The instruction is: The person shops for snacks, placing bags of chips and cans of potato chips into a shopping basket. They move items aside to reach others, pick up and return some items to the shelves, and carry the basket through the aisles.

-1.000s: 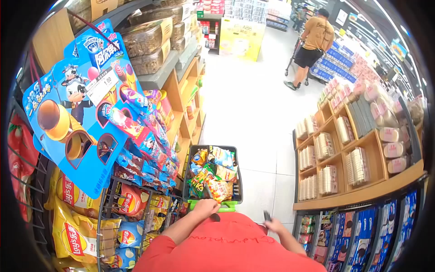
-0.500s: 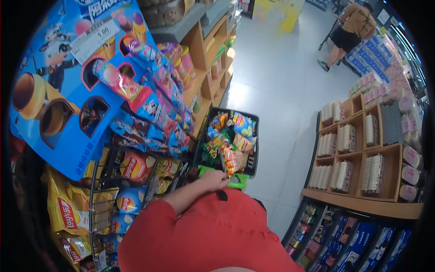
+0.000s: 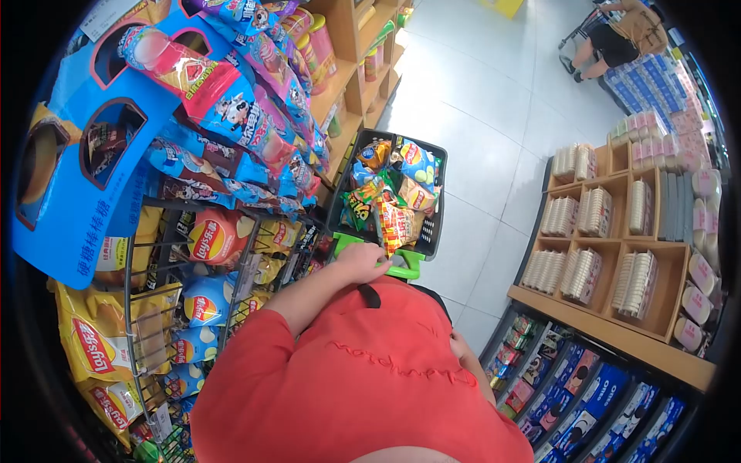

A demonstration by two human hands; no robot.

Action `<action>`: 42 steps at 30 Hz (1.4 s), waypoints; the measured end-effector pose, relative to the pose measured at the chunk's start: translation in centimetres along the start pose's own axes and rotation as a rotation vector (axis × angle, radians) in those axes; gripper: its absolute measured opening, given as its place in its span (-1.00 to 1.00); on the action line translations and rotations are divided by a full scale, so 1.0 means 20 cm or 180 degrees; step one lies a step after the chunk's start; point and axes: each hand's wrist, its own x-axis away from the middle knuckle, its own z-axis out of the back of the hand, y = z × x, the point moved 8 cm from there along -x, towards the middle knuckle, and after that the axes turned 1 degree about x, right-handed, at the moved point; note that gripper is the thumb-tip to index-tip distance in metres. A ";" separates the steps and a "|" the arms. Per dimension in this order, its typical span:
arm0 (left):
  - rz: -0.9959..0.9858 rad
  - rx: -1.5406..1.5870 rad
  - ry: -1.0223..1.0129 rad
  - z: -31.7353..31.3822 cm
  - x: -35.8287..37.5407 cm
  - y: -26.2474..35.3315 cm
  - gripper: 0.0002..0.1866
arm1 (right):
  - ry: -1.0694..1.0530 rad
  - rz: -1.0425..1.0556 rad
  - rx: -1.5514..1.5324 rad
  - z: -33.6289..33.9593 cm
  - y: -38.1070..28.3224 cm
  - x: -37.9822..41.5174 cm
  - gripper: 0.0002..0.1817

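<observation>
My left hand (image 3: pixel 361 263) is closed around the green handle (image 3: pixel 403 267) of a black shopping basket cart (image 3: pixel 431 245) in front of me. Inside the basket lie several snack bags: a blue chip bag (image 3: pixel 415 163), a red-and-yellow bag (image 3: pixel 395 225) leaning toward the handle, and a green bag (image 3: pixel 360 207). Down at my right side, beside the red shirt, is my right hand (image 3: pixel 461 349). Only part of it shows, and its fingers are mostly hidden by the shirt.
On the left, a blue lollipop display (image 3: pixel 131 177) juts out above a wire rack of chip bags (image 3: pixel 96 339). Wooden shelves with packaged goods (image 3: pixel 610 255) line the right, above cookie packs (image 3: pixel 606 390). A person (image 3: pixel 621 38) with a cart is farther along the tiled aisle.
The left-hand display looms closer, and the basket sits higher in view. My left hand keeps its hold on the handle. My right hand has come into view. The other person has shifted rightward.
</observation>
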 end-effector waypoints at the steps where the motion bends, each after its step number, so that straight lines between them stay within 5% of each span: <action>1: 0.0001 -0.0012 0.0023 -0.01 0.00 0.00 -0.59 | 0.0002 -0.0420 -0.0189 0.02 0.05 0.01 -0.51; 3: -0.0024 0.0023 0.0030 -0.01 0.01 0.02 -0.59 | 0.0023 -0.0861 -0.0350 0.04 0.05 0.05 -0.51; 5: -0.0014 0.0056 0.0029 0.00 0.02 0.03 -0.59 | 0.0401 -0.0186 -0.1852 -0.02 -0.07 0.04 -0.41; 12: 0.0062 0.0034 -0.0098 -0.04 0.02 0.06 -0.60 | 0.0184 0.0538 -0.0016 -0.04 -0.13 0.05 -0.39; 17: 0.0045 0.0094 -0.0025 -0.05 0.03 0.08 -0.61 | 0.0275 0.2110 0.1554 -0.07 -0.29 0.11 -0.38; 18: 0.0034 0.0112 -0.0039 -0.06 0.04 0.08 -0.61 | 0.0287 0.2088 0.1560 -0.08 -0.32 0.12 -0.38; 20: -0.0016 0.0071 0.0001 -0.06 0.04 0.09 -0.61 | 0.0914 -0.0398 0.2370 0.06 -0.13 0.06 -0.32; 24: -0.0029 0.0124 0.0062 -0.08 0.05 0.09 -0.61 | 0.1293 -0.0502 0.1923 0.10 -0.12 0.08 -0.35; 26: -0.0031 0.0118 0.0040 -0.09 0.05 0.09 -0.61 | 0.0815 0.0443 -0.0380 0.04 -0.17 0.11 -0.40; 33: 0.0014 0.0161 -0.0037 -0.10 0.06 0.11 -0.60 | 0.0746 0.1330 0.0047 -0.02 -0.29 0.22 -0.49; 35: -0.0003 0.0110 -0.0049 -0.11 0.06 0.11 -0.60 | 0.1249 0.0146 0.2104 0.14 -0.01 0.08 -0.52; 42: -0.0052 0.0240 0.0059 -0.13 0.08 0.12 -0.56 | 0.1974 -0.0812 0.2210 0.16 0.07 0.04 -0.52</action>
